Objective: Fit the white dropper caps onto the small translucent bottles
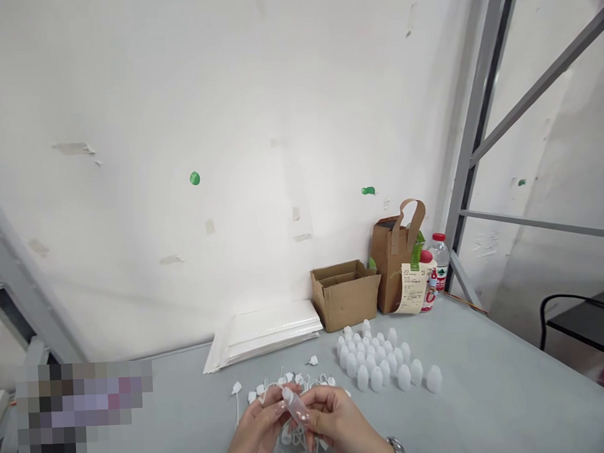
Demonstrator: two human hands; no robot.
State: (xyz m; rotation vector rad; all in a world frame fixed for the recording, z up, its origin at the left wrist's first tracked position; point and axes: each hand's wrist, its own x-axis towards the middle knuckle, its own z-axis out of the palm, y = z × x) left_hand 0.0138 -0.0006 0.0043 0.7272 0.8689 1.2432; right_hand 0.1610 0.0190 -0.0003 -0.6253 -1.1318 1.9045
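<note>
bright, washed-out indoor view

even light floods the wall [237, 122], which glares near white at its middle; shadows on the table [489, 392] are faint and soft. straight frame bars bow toward the edges (wide-lens distortion), the hands [300, 420] look slightly blurred, and a pixelated patch masks the lower left.

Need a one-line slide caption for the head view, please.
Both hands, left hand and right hand, hold a small translucent bottle beside rows of standing bottles on a grey table.

Small translucent white plastic bottles [383, 363] look frosted and matt (some standing in rows); the grey desk [489, 392] is smooth, the brown cardboard box [346, 295] dull and rough.
</note>
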